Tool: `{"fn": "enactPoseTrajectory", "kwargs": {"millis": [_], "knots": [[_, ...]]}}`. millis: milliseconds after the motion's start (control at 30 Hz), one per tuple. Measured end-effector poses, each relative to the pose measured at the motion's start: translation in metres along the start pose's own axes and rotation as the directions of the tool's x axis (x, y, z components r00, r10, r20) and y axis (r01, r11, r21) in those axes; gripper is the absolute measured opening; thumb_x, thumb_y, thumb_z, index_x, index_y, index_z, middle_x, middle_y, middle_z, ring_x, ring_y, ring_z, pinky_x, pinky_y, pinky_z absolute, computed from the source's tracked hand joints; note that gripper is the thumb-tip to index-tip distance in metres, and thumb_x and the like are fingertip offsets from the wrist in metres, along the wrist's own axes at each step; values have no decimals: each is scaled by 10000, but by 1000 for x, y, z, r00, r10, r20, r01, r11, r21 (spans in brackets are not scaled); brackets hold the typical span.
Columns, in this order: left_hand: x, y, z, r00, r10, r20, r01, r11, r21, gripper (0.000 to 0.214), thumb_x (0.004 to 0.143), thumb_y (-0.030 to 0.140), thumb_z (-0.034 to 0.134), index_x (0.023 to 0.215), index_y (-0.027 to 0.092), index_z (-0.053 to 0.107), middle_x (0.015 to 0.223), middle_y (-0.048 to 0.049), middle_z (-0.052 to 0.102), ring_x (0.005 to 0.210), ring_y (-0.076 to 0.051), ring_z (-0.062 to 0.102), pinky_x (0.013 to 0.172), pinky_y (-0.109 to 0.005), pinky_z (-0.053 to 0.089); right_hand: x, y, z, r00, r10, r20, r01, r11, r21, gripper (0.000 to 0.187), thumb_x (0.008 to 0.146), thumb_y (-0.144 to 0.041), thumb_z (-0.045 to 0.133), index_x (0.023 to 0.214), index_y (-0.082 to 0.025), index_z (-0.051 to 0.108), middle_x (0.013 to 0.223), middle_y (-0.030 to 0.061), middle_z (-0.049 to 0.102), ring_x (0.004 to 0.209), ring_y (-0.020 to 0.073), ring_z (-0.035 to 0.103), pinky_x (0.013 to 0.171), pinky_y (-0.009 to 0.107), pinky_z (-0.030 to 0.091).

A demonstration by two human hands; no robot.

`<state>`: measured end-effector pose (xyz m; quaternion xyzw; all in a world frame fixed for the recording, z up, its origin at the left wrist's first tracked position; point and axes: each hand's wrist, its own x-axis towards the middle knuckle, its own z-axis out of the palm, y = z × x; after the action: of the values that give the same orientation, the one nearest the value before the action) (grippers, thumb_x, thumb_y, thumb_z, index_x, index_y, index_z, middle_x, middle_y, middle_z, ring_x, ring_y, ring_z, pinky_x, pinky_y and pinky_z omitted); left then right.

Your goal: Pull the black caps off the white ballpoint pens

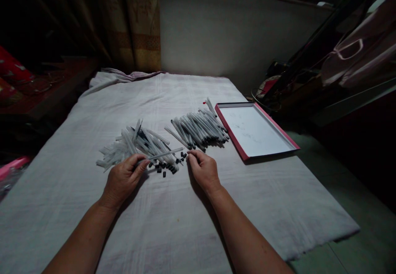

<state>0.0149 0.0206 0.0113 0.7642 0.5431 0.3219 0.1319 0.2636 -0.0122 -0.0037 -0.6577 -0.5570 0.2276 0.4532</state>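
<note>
My left hand (123, 178) is closed on a clear pen tube (165, 154) that points right, held just above several small black caps (165, 168) scattered on the cloth. My right hand (202, 167) is pinched near the tube's right end, close to the caps; what its fingertips hold is too small to name. Behind my left hand lies a loose pile of clear pen tubes (136, 144). A second, tidier pile of tubes with dark tips (199, 127) lies behind my right hand.
A white cloth (173, 216) covers the work surface. A shallow red-edged box lid (255, 129) with a white inside lies at the right. Curtains and a wall stand behind. Dark clutter and hanging fabric are at the far right.
</note>
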Motion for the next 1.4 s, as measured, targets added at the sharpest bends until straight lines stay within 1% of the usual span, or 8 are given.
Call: {"fn": "enactPoseTrajectory", "kwargs": {"millis": [167, 433, 567, 733, 833, 1000, 1200, 1400], "knots": [[1, 4, -1, 998, 50, 23, -49, 998, -44, 538, 904, 703, 421, 845, 240, 688, 733, -5, 728, 612, -159, 658, 612, -250, 509, 2, -1, -2, 995, 98, 30, -102, 950, 295, 319, 863, -461, 578, 919, -199, 753, 780, 40, 759, 677, 186, 687, 644, 287, 531], [2, 4, -5, 999, 5, 45, -2, 997, -71, 454, 889, 658, 462, 849, 261, 679, 743, -12, 717, 619, -173, 649, 619, -276, 516, 7, -6, -4, 970, 226, 92, -242, 847, 473, 260, 738, -447, 672, 728, -188, 687, 651, 14, 707, 510, 117, 567, 465, 217, 434], [8, -8, -18, 988, -119, -93, 119, 993, -12, 365, 854, 591, 514, 889, 261, 667, 790, -7, 712, 578, -156, 609, 593, -283, 496, 12, -7, -11, 935, 354, 12, -293, 754, 588, 305, 704, -478, 705, 773, -189, 640, 651, 10, 716, 425, 88, 517, 382, 186, 372], [11, -19, -31, 912, -328, -249, 302, 944, -136, 338, 853, 519, 545, 1003, 236, 657, 834, -1, 697, 701, -163, 653, 656, -280, 518, 16, -7, -16, 906, 420, -58, -275, 688, 672, 322, 654, -445, 748, 798, -184, 624, 718, 43, 757, 451, 91, 561, 351, 160, 343], [11, -19, -28, 893, -366, -263, 320, 926, -202, 371, 859, 521, 545, 1043, 223, 669, 875, -19, 712, 721, -159, 657, 684, -288, 530, 12, -7, -11, 924, 376, -64, -250, 724, 643, 301, 675, -431, 734, 810, -182, 635, 742, 51, 767, 475, 107, 593, 371, 179, 408], [9, -17, -20, 930, -286, -230, 253, 954, -161, 424, 863, 540, 538, 1062, 199, 694, 977, -54, 721, 737, -156, 642, 697, -297, 532, 3, -9, 1, 964, 261, -52, -191, 814, 549, 232, 745, -402, 678, 823, -184, 667, 769, 48, 774, 545, 129, 648, 516, 242, 544], [7, -16, -17, 953, -224, -203, 200, 971, -132, 344, 890, 496, 534, 1048, 231, 687, 1031, -47, 714, 778, -172, 660, 687, -287, 522, -5, -9, 2, 999, 41, -22, -34, 966, 257, 166, 816, -346, 614, 797, -212, 711, 759, 38, 768, 694, 188, 709, 684, 297, 564], [7, -12, -17, 960, -193, -203, 177, 980, -91, 324, 897, 488, 529, 1028, 239, 691, 992, -22, 714, 727, -155, 645, 674, -266, 518, -7, -8, 1, 991, -130, 40, 129, 991, 43, 170, 824, -228, 581, 821, -234, 750, 837, 44, 785, 776, 198, 726, 775, 305, 561]]}}
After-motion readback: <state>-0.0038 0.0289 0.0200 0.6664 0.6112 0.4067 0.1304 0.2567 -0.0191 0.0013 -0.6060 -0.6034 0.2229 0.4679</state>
